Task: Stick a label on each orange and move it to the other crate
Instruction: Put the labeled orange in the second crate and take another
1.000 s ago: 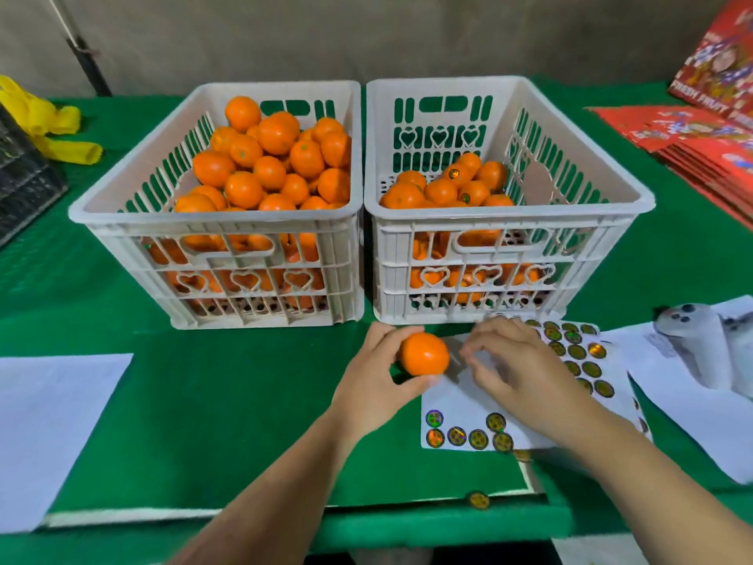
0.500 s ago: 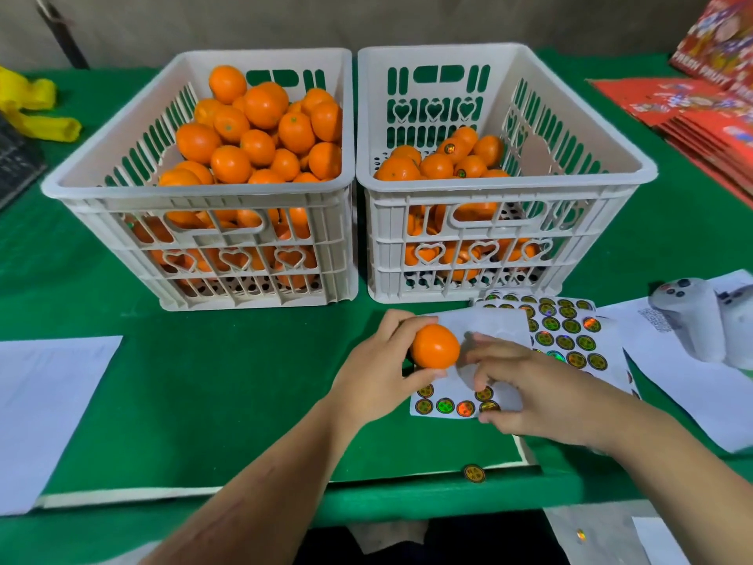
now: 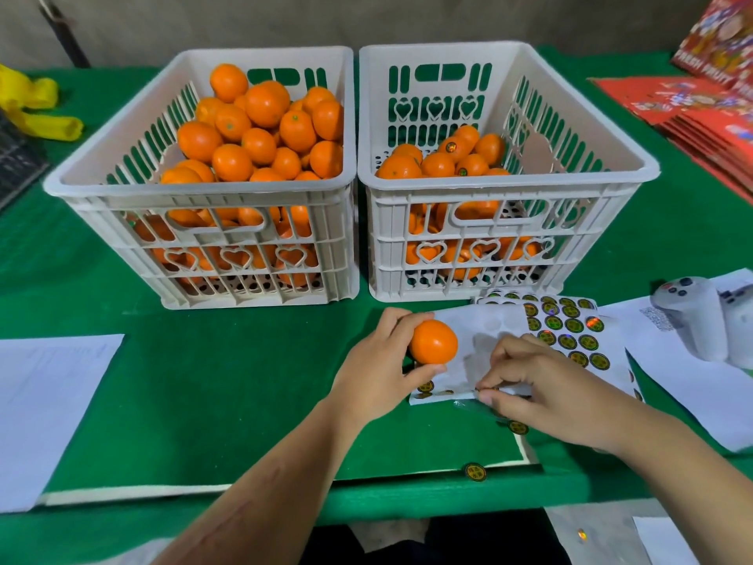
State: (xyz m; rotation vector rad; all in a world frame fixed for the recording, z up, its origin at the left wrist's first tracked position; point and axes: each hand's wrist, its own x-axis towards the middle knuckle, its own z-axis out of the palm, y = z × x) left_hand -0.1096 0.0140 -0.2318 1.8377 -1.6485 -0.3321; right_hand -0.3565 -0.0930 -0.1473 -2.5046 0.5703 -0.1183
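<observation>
My left hand (image 3: 377, 369) grips one orange (image 3: 432, 341) just above the green cloth, in front of the right crate. My right hand (image 3: 538, 385) pinches a round label at the near edge of the white sticker sheet (image 3: 485, 332), lifting that edge a little. The left white crate (image 3: 203, 189) is heaped with plain oranges (image 3: 260, 128). The right white crate (image 3: 509, 185) holds fewer oranges (image 3: 448, 157), some showing round labels.
More sticker sheets (image 3: 570, 328) lie right of the hands. Loose stickers (image 3: 475, 471) sit near the table's front edge. A white controller (image 3: 692, 320) rests on papers at right, a white sheet (image 3: 45, 401) at left, red packaging (image 3: 701, 104) at back right.
My right hand slid from the sheet's middle to its near edge and now pinches a label there. My left hand keeps the orange, barely moved. The camera view shifted slightly.
</observation>
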